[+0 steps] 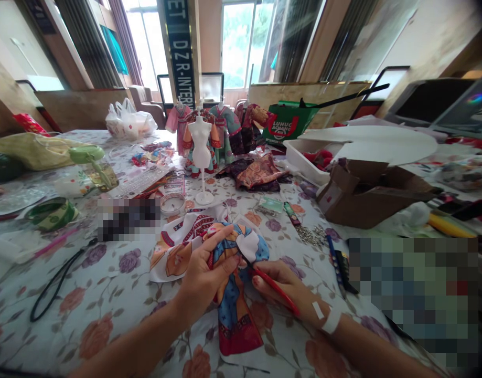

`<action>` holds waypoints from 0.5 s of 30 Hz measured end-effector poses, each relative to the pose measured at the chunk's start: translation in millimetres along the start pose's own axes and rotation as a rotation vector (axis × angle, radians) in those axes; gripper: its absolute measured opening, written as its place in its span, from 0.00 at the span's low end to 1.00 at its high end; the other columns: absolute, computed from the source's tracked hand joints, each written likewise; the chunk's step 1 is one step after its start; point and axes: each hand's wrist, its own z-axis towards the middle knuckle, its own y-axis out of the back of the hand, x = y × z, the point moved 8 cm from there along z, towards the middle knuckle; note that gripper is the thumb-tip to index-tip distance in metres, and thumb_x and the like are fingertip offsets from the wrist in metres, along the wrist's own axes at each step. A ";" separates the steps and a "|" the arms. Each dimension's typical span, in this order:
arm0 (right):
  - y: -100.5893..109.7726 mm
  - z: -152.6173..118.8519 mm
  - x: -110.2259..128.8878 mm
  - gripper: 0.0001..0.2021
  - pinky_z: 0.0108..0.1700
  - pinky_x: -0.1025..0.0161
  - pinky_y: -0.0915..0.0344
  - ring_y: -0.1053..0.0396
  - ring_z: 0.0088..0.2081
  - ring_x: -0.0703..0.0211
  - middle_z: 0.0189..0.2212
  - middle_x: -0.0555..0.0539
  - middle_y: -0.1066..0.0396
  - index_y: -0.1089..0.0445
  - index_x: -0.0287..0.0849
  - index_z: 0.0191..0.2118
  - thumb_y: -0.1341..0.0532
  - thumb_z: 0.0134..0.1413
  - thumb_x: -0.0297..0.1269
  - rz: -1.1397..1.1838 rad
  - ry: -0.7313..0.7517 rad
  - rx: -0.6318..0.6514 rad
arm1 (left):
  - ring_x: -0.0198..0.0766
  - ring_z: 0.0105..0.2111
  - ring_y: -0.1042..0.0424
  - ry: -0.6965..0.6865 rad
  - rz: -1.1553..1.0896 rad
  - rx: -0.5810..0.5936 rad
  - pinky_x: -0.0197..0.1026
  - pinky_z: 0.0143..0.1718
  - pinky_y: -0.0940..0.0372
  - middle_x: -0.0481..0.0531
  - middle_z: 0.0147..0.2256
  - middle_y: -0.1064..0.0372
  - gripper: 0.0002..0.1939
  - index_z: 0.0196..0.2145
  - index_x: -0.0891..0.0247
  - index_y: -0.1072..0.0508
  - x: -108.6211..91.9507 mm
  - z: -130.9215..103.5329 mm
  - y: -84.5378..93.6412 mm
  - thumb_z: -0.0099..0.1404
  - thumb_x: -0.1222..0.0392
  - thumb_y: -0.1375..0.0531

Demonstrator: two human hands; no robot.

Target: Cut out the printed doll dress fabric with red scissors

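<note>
Blue and red patterned fabric (235, 304) hangs down between my hands over the flowered tablecloth. My left hand (205, 273) pinches its upper part, with the fingers pressed on the cloth. In my right hand (278, 286) is a red-handled tool (278, 289), whose dark tip meets the fabric by a white patch. The tip is too small to make out clearly. White and orange patterned cloth (173, 254) lies just left of the held fabric. Beyond it stands a small white mannequin (201, 144) on a round base.
Small dressed figures (225, 131) stand behind the mannequin, near dark red fabric (256, 173). A cardboard box (366, 191) and a white tray (309, 163) are at the right. On the left are a green-lidded bottle (95, 168), a green tape roll (52, 214) and a black strap (57, 281).
</note>
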 end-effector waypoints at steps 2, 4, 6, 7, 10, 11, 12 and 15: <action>0.1 0.3 1.3 0.25 0.18 0.69 0.62 0.57 0.18 0.72 0.14 0.58 0.51 0.47 0.41 0.20 0.40 0.50 0.56 -0.011 -0.006 -0.002 | 0.32 0.23 0.31 0.009 0.013 0.007 0.31 0.26 0.34 0.43 0.18 0.34 0.30 0.57 0.60 0.35 2.0 -0.1 0.0 0.56 0.60 0.35; 0.2 0.8 2.8 0.25 0.18 0.69 0.62 0.58 0.18 0.72 0.14 0.58 0.52 0.47 0.41 0.20 0.40 0.50 0.56 -0.015 -0.006 -0.004 | 0.31 0.18 0.34 0.014 0.022 0.014 0.31 0.23 0.37 0.41 0.14 0.39 0.32 0.58 0.61 0.36 3.3 -0.1 -0.1 0.56 0.59 0.35; -0.1 1.1 4.1 0.25 0.19 0.69 0.62 0.58 0.18 0.72 0.15 0.58 0.52 0.47 0.41 0.20 0.40 0.51 0.56 -0.011 0.004 -0.002 | 0.32 0.18 0.34 0.014 0.016 0.016 0.31 0.22 0.37 0.40 0.12 0.41 0.33 0.59 0.62 0.37 3.3 -0.2 -0.1 0.56 0.59 0.35; -0.4 1.1 4.3 0.24 0.19 0.69 0.62 0.58 0.18 0.72 0.15 0.58 0.52 0.47 0.41 0.20 0.40 0.51 0.55 -0.006 0.009 0.001 | 0.33 0.19 0.33 0.016 0.011 0.017 0.32 0.23 0.36 0.40 0.11 0.42 0.33 0.59 0.62 0.38 3.3 -0.2 -0.2 0.56 0.59 0.35; -1.8 0.9 3.0 0.24 0.18 0.69 0.63 0.58 0.17 0.72 0.14 0.58 0.52 0.47 0.41 0.21 0.40 0.51 0.55 0.017 0.003 0.006 | 0.38 0.27 0.28 0.019 -0.012 -0.002 0.34 0.29 0.33 0.42 0.13 0.37 0.35 0.59 0.62 0.38 3.6 -0.5 0.8 0.55 0.59 0.34; -2.2 0.8 2.9 0.24 0.18 0.69 0.63 0.59 0.17 0.73 0.14 0.58 0.52 0.48 0.41 0.21 0.40 0.51 0.55 0.022 0.002 0.004 | 0.39 0.30 0.27 0.017 -0.019 -0.012 0.34 0.31 0.32 0.45 0.17 0.32 0.35 0.59 0.61 0.38 4.0 -0.7 1.5 0.55 0.59 0.34; -2.5 0.7 3.0 0.25 0.18 0.69 0.63 0.59 0.17 0.73 0.14 0.59 0.53 0.48 0.41 0.20 0.40 0.51 0.55 0.026 0.001 0.003 | 0.40 0.33 0.26 0.014 -0.025 -0.022 0.35 0.33 0.32 0.47 0.23 0.28 0.35 0.59 0.60 0.38 4.5 -0.9 2.3 0.55 0.59 0.34; -2.8 0.8 3.1 0.25 0.18 0.69 0.63 0.60 0.17 0.73 0.14 0.58 0.53 0.49 0.41 0.20 0.39 0.50 0.55 0.028 0.000 -0.002 | 0.41 0.39 0.26 0.003 -0.038 -0.040 0.36 0.37 0.31 0.53 0.41 0.26 0.33 0.58 0.58 0.36 6.1 -1.4 3.7 0.54 0.59 0.34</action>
